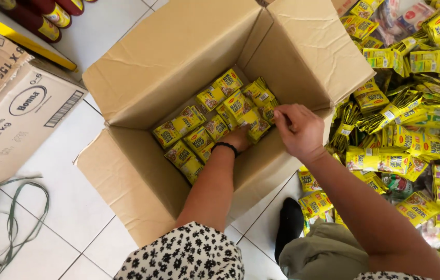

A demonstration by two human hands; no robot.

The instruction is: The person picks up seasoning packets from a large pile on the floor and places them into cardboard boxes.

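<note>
An open cardboard box point(178, 57) stands on the white tiled floor, its bottom lined with several small yellow sachets point(194, 129). My left hand point(238, 140), with a black band at the wrist, reaches deep into the box and rests on the sachets near the middle. My right hand point(299, 129) hovers at the box's right wall, fingers curled and pinching at a yellow sachet point(267, 111) by the corner. Whether it truly grips that sachet is hard to see.
A large heap of yellow sachet strips point(412, 103) covers the floor to the right. Closed cartons point(18, 114) sit at the left, with a green strap point(12, 223) lying in front. Dark bottles with yellow labels point(44, 21) are at the top left.
</note>
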